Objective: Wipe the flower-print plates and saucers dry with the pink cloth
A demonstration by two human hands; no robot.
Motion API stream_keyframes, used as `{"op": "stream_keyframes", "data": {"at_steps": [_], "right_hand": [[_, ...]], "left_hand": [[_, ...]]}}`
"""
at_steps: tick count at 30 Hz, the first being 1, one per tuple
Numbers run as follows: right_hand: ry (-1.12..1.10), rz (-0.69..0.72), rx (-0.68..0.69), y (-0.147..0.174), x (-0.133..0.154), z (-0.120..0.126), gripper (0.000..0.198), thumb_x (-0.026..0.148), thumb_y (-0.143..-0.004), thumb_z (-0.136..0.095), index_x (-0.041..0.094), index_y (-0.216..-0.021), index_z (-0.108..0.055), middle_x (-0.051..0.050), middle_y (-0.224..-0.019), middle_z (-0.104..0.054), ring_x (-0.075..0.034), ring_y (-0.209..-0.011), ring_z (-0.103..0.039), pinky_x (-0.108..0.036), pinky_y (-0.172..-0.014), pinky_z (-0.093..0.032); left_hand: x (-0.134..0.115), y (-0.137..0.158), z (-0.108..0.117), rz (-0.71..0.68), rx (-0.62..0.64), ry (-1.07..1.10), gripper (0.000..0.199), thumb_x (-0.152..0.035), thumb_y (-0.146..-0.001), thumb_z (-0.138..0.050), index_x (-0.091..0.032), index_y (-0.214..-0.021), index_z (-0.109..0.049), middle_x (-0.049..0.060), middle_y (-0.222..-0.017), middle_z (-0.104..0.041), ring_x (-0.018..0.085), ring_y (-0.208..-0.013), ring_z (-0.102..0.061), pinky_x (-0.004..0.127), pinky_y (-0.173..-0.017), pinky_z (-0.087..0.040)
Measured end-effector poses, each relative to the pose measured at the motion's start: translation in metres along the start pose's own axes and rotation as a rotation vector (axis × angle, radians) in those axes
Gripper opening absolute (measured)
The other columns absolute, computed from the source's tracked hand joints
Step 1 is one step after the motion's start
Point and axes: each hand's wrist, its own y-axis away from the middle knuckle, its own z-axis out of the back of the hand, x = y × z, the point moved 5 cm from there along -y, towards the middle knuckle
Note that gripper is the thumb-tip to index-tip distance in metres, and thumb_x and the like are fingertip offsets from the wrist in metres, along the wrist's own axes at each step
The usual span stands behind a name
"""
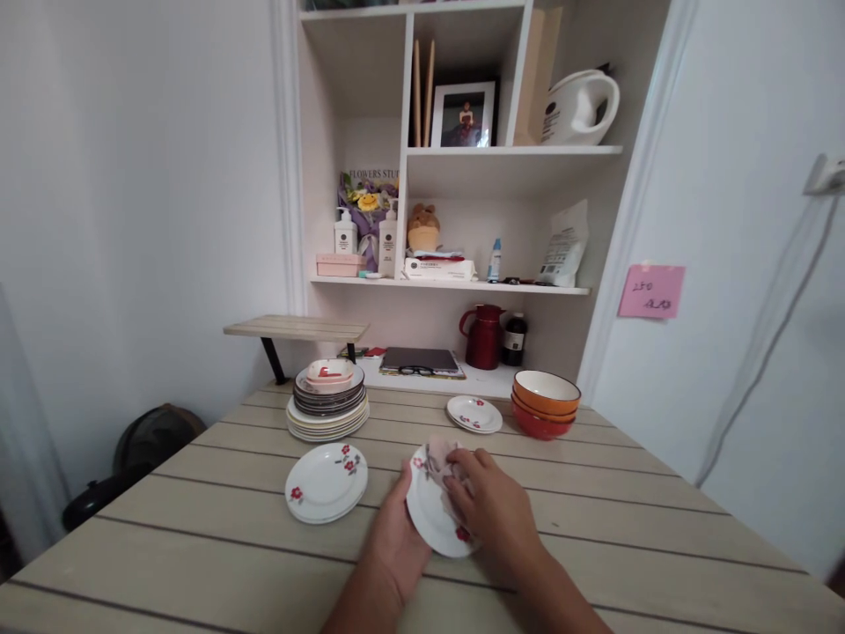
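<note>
A small white plate with red flowers [432,515] is tilted up off the table, its left edge gripped by my left hand [398,528]. My right hand [495,502] presses a crumpled pale pink cloth [441,460] against the upper part of that plate. To the left lie a couple of stacked flowered plates [325,482]. Just beyond my hands sits another small pile of flowered plates [473,414]. The underside of the held plate is hidden, and so are some of my left fingers.
Stacked plates with a small pink dish on top [328,409] stand at the back left, beside a raised wooden shelf [297,328]. Orange and red bowls [547,405] are nested at the back right. Behind are a closed laptop [420,360], glasses, a red jug [484,339] and a dark bottle [514,340].
</note>
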Motion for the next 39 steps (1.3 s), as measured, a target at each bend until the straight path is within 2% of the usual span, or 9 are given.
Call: {"op": "stream_keyframes", "data": {"at_steps": [5, 10, 15, 19, 22, 26, 29, 34, 39], "right_hand": [[-0.002, 0.074, 0.105, 0.009, 0.010, -0.008, 0.024, 0.030, -0.087, -0.051, 0.029, -0.108, -0.062, -0.003, -0.100, -0.065, -0.017, -0.077, -0.064, -0.026, -0.059, -0.031], [-0.038, 0.185, 0.070, 0.013, 0.033, -0.010, 0.022, 0.031, -0.087, -0.052, 0.029, -0.106, -0.062, -0.002, -0.104, -0.065, -0.018, -0.083, -0.064, -0.025, -0.062, -0.035], [-0.008, 0.065, -0.031, 0.004, 0.013, -0.003, 0.023, 0.034, -0.090, -0.047, 0.030, -0.109, -0.060, -0.003, -0.107, -0.064, -0.017, -0.079, -0.063, -0.025, -0.059, -0.033], [0.001, 0.007, 0.002, 0.004, 0.000, -0.003, 0.023, 0.033, -0.090, -0.047, 0.029, -0.108, -0.061, -0.003, -0.102, -0.065, -0.017, -0.075, -0.063, -0.026, -0.057, -0.030], [-0.019, 0.099, 0.068, 0.011, 0.015, -0.009, 0.022, 0.030, -0.087, -0.050, 0.029, -0.105, -0.062, -0.003, -0.101, -0.065, -0.017, -0.076, -0.063, -0.025, -0.059, -0.031], [-0.035, 0.225, 0.082, 0.015, 0.041, -0.012, 0.022, 0.030, -0.085, -0.052, 0.030, -0.104, -0.061, -0.002, -0.104, -0.064, -0.018, -0.083, -0.063, -0.025, -0.062, -0.034], [-0.026, 0.175, 0.042, 0.007, 0.036, -0.008, 0.024, 0.030, -0.086, -0.051, 0.030, -0.108, -0.060, -0.002, -0.109, -0.063, -0.018, -0.087, -0.063, -0.025, -0.063, -0.034], [0.013, -0.006, 0.016, -0.001, 0.004, -0.001, 0.023, 0.034, -0.089, -0.048, 0.028, -0.108, -0.061, -0.003, -0.104, -0.064, -0.017, -0.079, -0.063, -0.026, -0.059, -0.032], [0.001, 0.086, 0.039, 0.010, 0.020, -0.009, 0.021, 0.031, -0.087, -0.050, 0.030, -0.106, -0.061, -0.002, -0.103, -0.065, -0.018, -0.080, -0.064, -0.026, -0.060, -0.032]], "left_hand": [[-0.016, 0.001, 0.011, -0.140, -0.075, 0.041, 0.040, -0.039, -0.090, -0.052, -0.010, -0.113, -0.066, 0.013, -0.092, -0.075, 0.026, -0.091, -0.069, 0.040, -0.090, -0.047], [-0.002, -0.002, 0.007, -0.040, -0.049, 0.005, 0.042, -0.041, -0.087, -0.057, -0.008, -0.111, -0.066, 0.015, -0.094, -0.075, 0.027, -0.091, -0.070, 0.038, -0.087, -0.050], [0.008, -0.002, 0.000, 0.028, -0.029, -0.042, 0.043, -0.043, -0.086, -0.057, -0.011, -0.113, -0.066, 0.014, -0.097, -0.075, 0.027, -0.091, -0.070, 0.040, -0.090, -0.048], [-0.006, 0.000, 0.004, -0.056, -0.092, -0.014, 0.039, -0.041, -0.087, -0.056, -0.013, -0.113, -0.066, 0.013, -0.096, -0.075, 0.027, -0.092, -0.069, 0.041, -0.092, -0.046], [-0.014, 0.000, 0.009, -0.122, -0.100, 0.022, 0.038, -0.039, -0.089, -0.053, -0.010, -0.108, -0.068, 0.014, -0.091, -0.075, 0.027, -0.091, -0.069, 0.040, -0.090, -0.048], [-0.006, -0.004, 0.013, -0.081, -0.097, -0.009, 0.035, -0.039, -0.087, -0.057, -0.008, -0.099, -0.069, 0.014, -0.088, -0.075, 0.025, -0.088, -0.070, 0.036, -0.085, -0.050], [0.003, -0.008, 0.009, -0.018, -0.060, -0.026, 0.036, -0.040, -0.086, -0.058, -0.008, -0.100, -0.069, 0.013, -0.088, -0.075, 0.025, -0.088, -0.070, 0.035, -0.086, -0.049], [0.000, -0.009, 0.004, 0.002, -0.039, -0.010, 0.041, -0.042, -0.086, -0.058, -0.010, -0.110, -0.067, 0.013, -0.093, -0.075, 0.026, -0.092, -0.069, 0.039, -0.091, -0.046], [-0.001, -0.010, 0.011, -0.021, -0.079, -0.018, 0.038, -0.041, -0.088, -0.055, -0.009, -0.104, -0.068, 0.013, -0.091, -0.075, 0.026, -0.091, -0.069, 0.037, -0.088, -0.048]]}}
